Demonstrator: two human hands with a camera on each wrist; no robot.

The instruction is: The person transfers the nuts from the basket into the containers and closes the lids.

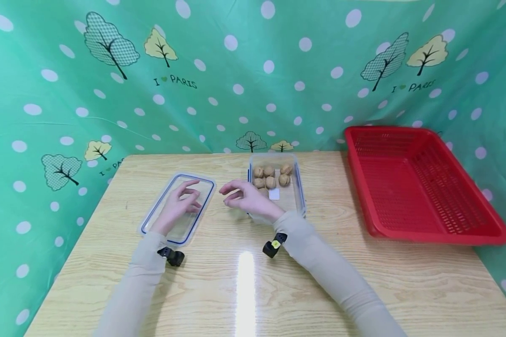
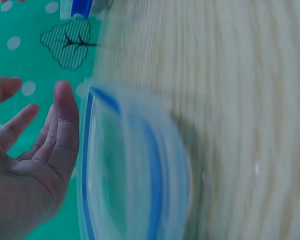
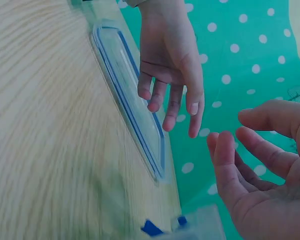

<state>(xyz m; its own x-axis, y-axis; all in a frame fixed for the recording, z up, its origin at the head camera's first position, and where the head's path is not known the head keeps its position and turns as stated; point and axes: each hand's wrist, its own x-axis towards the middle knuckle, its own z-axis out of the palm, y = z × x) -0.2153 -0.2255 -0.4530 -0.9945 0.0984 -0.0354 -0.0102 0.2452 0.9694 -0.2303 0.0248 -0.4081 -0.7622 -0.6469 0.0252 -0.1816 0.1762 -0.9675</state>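
A clear plastic lid [image 1: 185,227] with a blue seal lies on the left of the table. Over it hovers my left hand [image 1: 179,203], its fingers loosely bent and holding nothing. A clear container [image 1: 300,182] with blue side edges stands to the right of the lid, and several walnuts [image 1: 271,182] sit inside it with a small white square [image 1: 274,194]. My right hand [image 1: 249,196] is at the container's left side, partly covering it, fingers relaxed and nothing between them. In the right wrist view both palms show bare, the left hand [image 3: 170,60] beside the lid [image 3: 122,70].
On the right of the wooden table [image 1: 337,276] stands a large red plastic basket [image 1: 375,220]. Green dotted cloth [image 1: 270,112] hangs behind the table and at both sides. A bright light reflection falls on the tabletop between the forearms.
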